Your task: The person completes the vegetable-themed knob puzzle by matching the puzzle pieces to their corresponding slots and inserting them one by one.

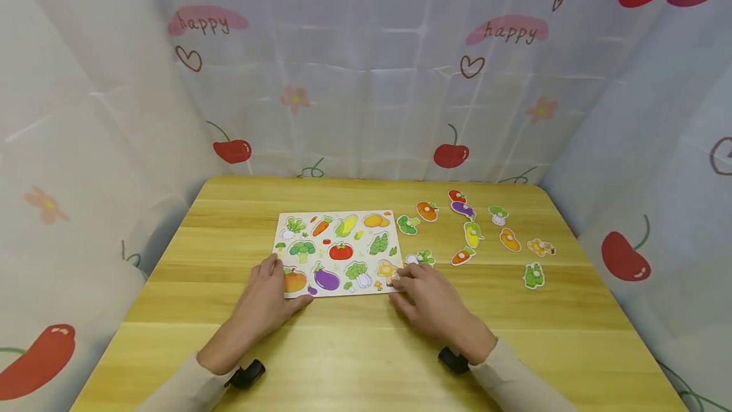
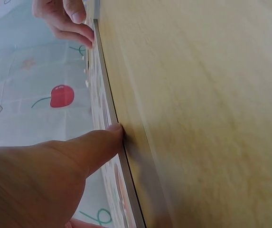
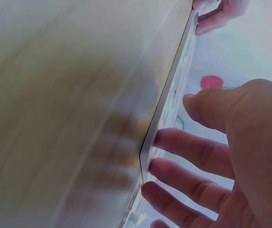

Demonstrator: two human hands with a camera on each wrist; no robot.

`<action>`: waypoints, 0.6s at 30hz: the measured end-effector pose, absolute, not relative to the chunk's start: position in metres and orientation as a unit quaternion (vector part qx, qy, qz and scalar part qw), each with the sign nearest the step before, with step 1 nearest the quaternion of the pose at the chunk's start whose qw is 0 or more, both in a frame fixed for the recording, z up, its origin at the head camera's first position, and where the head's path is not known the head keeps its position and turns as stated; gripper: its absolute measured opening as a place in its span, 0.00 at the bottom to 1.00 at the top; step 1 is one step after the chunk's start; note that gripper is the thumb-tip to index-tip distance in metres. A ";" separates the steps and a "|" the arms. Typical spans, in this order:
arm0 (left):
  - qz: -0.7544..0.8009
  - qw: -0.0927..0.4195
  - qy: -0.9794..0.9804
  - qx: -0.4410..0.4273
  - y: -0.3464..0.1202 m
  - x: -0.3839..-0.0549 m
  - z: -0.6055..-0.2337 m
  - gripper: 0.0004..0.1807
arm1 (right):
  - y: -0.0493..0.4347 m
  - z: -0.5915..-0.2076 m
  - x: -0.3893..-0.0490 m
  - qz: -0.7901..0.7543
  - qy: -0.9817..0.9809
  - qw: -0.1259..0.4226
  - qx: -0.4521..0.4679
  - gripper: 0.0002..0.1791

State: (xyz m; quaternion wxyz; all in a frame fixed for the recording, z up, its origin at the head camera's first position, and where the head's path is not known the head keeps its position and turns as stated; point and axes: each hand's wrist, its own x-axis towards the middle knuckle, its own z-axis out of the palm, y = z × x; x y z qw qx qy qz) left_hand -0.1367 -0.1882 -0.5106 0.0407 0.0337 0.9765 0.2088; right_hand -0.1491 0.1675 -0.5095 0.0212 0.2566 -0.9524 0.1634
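Note:
A vegetable puzzle board [image 1: 311, 248] lies flat on the wooden table, printed with a tomato, corn, an eggplant, broccoli and other vegetables. My left hand [image 1: 260, 301] holds its front left corner, fingers at the left side and thumb against the front edge; the left wrist view shows that thumb [image 2: 102, 142] on the edge. At the front right corner is my right hand [image 1: 431, 301], its fingertips touching the board. In the right wrist view the right thumb [image 3: 209, 109] stands apart from the board. A radish piece [image 1: 424, 257] lies just beyond the right hand, partly covered.
Loose knobbed pieces lie right of the board: broccoli [image 1: 408, 225], pumpkin [image 1: 426, 211], tomato [image 1: 457, 196], eggplant [image 1: 462, 210], corn [image 1: 473, 234], carrot [image 1: 462, 255], bok choy [image 1: 498, 215], potato [image 1: 509, 240], mushroom [image 1: 541, 247] and a green one [image 1: 534, 275]. Printed curtains [image 1: 366, 81] surround the table.

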 end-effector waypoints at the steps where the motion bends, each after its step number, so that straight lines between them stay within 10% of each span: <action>1: 0.210 0.042 0.976 0.036 -0.187 -0.137 -0.510 0.62 | 0.169 -0.509 -0.149 0.162 -0.953 0.026 0.256 0.16; 18: 0.245 0.029 0.965 0.085 -0.164 -0.136 -0.510 0.49 | 0.210 -0.510 -0.146 0.175 -0.959 0.068 0.214 0.13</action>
